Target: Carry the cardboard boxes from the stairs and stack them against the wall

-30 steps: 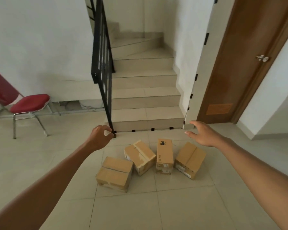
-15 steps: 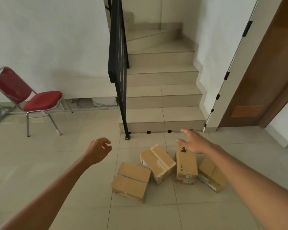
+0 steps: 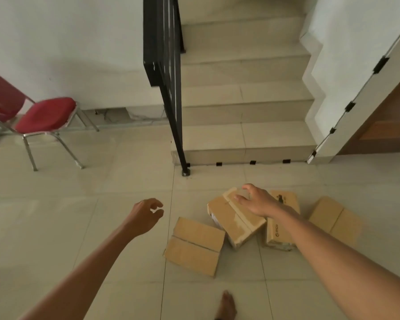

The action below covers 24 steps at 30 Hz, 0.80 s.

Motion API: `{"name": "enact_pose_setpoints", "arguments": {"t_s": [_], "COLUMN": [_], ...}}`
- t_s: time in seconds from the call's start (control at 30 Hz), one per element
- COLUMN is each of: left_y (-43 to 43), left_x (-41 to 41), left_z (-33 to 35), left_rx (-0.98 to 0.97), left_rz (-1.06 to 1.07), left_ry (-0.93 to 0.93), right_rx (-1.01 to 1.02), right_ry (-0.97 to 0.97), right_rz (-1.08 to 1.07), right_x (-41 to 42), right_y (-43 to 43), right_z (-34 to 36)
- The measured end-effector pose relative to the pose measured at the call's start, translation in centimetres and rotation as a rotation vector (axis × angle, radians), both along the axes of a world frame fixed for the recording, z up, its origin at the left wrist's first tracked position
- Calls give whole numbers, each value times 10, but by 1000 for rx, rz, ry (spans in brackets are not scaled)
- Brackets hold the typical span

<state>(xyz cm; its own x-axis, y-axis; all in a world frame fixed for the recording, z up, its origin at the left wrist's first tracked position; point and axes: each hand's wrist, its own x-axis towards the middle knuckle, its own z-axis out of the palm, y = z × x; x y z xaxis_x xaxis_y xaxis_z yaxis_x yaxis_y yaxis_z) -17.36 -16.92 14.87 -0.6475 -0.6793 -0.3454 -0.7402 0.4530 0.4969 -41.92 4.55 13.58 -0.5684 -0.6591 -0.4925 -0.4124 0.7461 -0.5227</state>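
Observation:
Several cardboard boxes lie on the tiled floor in front of the bottom stair. The nearest, leftmost box [image 3: 195, 245] lies flat. A taped box [image 3: 231, 219] sits tilted behind it, then a printed box [image 3: 278, 232] and a far-right box [image 3: 333, 217]. My right hand [image 3: 255, 202] hovers over the taped box with fingers spread and holds nothing. My left hand [image 3: 146, 214] hangs above the bare floor left of the boxes, fingers loosely curled and empty.
Beige stairs [image 3: 243, 135] rise ahead, with a black railing [image 3: 169, 72] on their left. A red chair [image 3: 44, 118] stands at the left by the white wall [image 3: 67, 42]. A brown door [image 3: 388, 130] is at the right. My bare foot [image 3: 226, 306] shows at the bottom.
I have stepped closer and looked down. Both hands dropped lower; my right hand moved left, from over the printed box to over the taped box.

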Motion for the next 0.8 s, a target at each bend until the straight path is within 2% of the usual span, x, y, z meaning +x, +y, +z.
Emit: {"name": "enact_pose_setpoints", "arguments": {"t_s": [0.3,0.47,0.6,0.8], "left_y": [-40,-78,-94,-117], "left_x": [-47,-55,-47,-39], "left_z": [-191,-324,-430,-548], "left_rx": [223,255,283,349], "left_rz": [13,118,110,229], "left_ry": [-232,-283,-371,-433], "right_rx": [132,175,210,272], "right_ry": [-287,-345,-329,-381], "right_rz": [-205,-315,-397,-595], "right_x": [-26,-23,-3,35], "right_y": [-51,-62,-62,-50], "right_z": [-214,-351,-449,-584]}}
